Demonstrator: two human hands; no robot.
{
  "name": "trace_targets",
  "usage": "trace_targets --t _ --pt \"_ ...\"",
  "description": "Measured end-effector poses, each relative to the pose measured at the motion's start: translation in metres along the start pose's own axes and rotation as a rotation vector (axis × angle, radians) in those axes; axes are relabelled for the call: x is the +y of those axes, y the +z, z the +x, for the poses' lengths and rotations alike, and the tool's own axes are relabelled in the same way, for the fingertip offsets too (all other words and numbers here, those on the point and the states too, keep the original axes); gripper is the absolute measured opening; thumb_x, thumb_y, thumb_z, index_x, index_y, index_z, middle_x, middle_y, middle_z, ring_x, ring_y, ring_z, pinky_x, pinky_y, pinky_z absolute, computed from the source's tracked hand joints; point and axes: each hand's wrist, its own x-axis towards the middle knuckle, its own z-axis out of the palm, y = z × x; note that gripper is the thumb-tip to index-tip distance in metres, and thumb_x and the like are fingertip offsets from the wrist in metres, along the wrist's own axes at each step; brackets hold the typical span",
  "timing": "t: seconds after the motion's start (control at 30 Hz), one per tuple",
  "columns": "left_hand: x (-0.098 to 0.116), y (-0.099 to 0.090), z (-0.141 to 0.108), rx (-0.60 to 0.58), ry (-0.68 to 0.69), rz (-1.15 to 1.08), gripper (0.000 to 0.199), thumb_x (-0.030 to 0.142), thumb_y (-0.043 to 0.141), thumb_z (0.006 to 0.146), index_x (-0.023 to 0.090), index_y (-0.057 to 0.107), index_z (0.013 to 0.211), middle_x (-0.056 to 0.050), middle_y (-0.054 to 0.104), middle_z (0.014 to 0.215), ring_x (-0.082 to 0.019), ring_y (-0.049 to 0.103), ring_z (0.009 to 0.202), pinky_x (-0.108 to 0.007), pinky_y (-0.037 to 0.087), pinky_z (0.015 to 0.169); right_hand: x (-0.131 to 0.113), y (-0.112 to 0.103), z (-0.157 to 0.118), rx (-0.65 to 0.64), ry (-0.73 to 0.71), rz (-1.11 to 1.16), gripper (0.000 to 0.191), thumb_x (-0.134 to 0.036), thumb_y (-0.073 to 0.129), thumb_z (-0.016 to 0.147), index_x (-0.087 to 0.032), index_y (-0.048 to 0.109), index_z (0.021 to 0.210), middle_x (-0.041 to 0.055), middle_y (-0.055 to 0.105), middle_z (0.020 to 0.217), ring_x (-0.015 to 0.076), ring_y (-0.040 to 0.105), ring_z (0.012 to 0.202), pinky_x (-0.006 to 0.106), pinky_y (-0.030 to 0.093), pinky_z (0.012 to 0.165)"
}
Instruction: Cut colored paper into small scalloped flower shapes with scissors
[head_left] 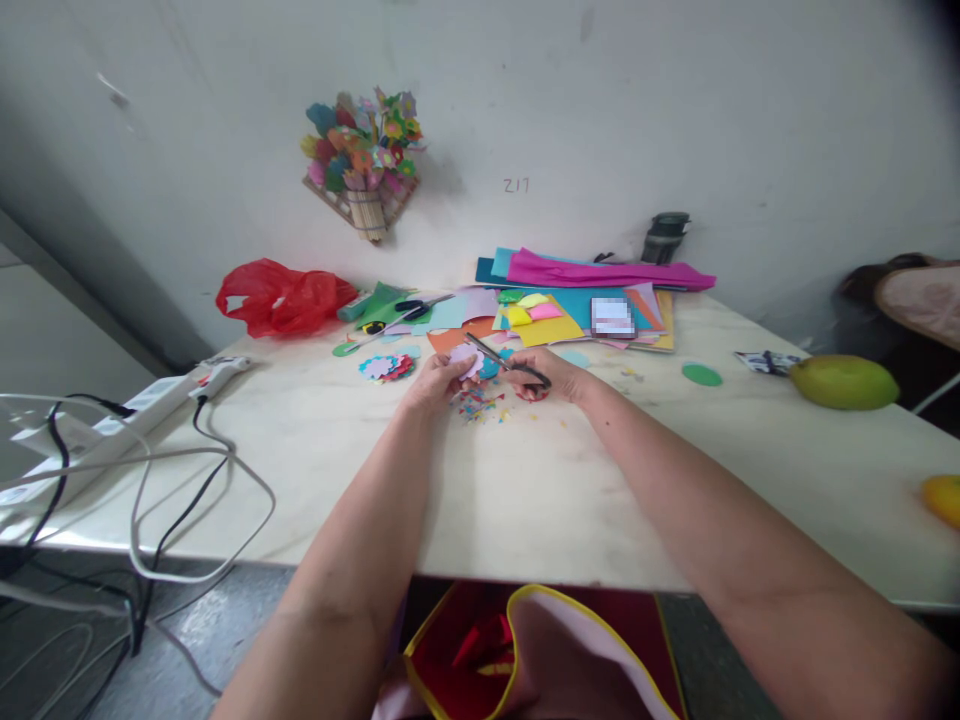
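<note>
Near the middle of the table, my left hand [437, 381] pinches a lilac paper piece with a scalloped edge [466, 361]. My right hand [546, 376] is closed round the handles of dark-handled scissors [487, 348], whose blades point up and left beside the lilac paper. A blue paper piece shows just behind the blades. Small coloured paper scraps [480, 405] lie on the table below both hands. Left of my left hand is a pile of scalloped paper cutouts [387, 368] in lilac, blue and red.
Coloured paper sheets [562, 325] and a second pair of scissors [411, 309] lie behind the hands. A red plastic bag [281, 298] sits back left, near a power strip [135, 415] with cables. At right are a green oval [702, 374] and a yellow-green fruit [845, 382].
</note>
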Motion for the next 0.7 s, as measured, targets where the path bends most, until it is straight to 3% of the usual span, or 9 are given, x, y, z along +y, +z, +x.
trace_targets --t 0.43,0.7 --pt "-0.0033 -0.005 0.0035 -0.025 0.051 0.01 0.031 0.031 0.08 0.061 0.013 0.057 0.073 -0.001 0.059 0.056 -0.007 0.051 0.045 -0.018 0.038 0.043 0.0019 -0.0008 -0.0004 0.051 -0.023 0.093 0.03 -0.039 0.072 0.072 -0.015 0.053 0.072 -0.0014 0.058 0.054 0.0068 0.05 0.039 0.016 0.032 0.031" --pt "-0.0022 -0.0019 0.0021 0.021 0.039 -0.015 0.029 0.028 0.082 0.057 0.012 0.059 0.068 0.002 0.057 0.058 -0.006 0.05 0.046 -0.02 0.046 0.05 0.0028 -0.0031 -0.0008 -0.008 0.0 0.082 0.028 -0.038 0.072 0.073 -0.015 0.054 0.073 -0.0019 0.059 0.054 0.0062 0.05 0.039 0.016 0.033 0.033"
